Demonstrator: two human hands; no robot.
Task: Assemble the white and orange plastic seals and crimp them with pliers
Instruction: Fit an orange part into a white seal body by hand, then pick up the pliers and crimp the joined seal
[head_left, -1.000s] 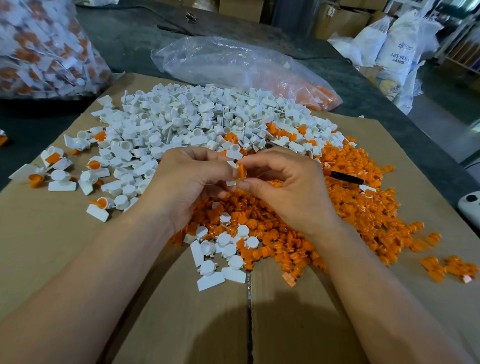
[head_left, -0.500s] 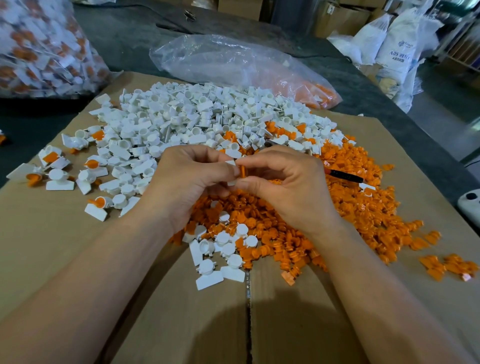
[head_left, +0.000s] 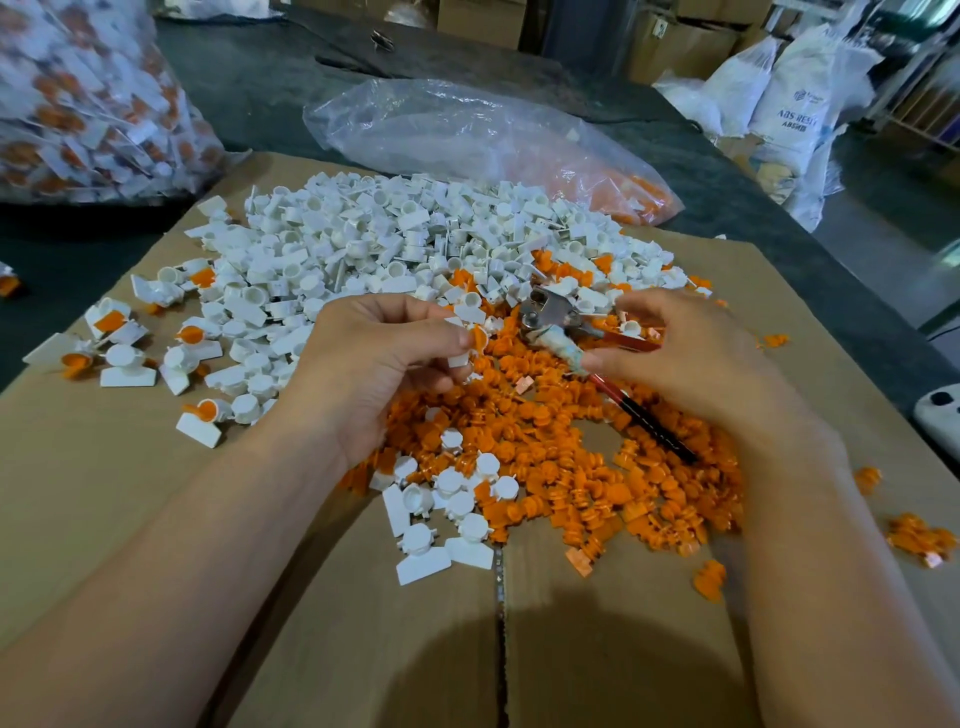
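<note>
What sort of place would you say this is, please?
Probably a small factory or warehouse workbench: loose heaps of white seal bodies and orange inserts on flattened cardboard, a bulging bag of assembled seals, and resin sacks behind.

Two hands were counted: left hand and right hand. There was one pair of pliers, one seal in hand and one cardboard sheet. White pieces at 11 o'clock and orange pieces at 5 o'clock were heaped beyond counting. Plastic bags numbered two: a clear bag at 12 o'clock and a filled bag at 10 o'clock.
</note>
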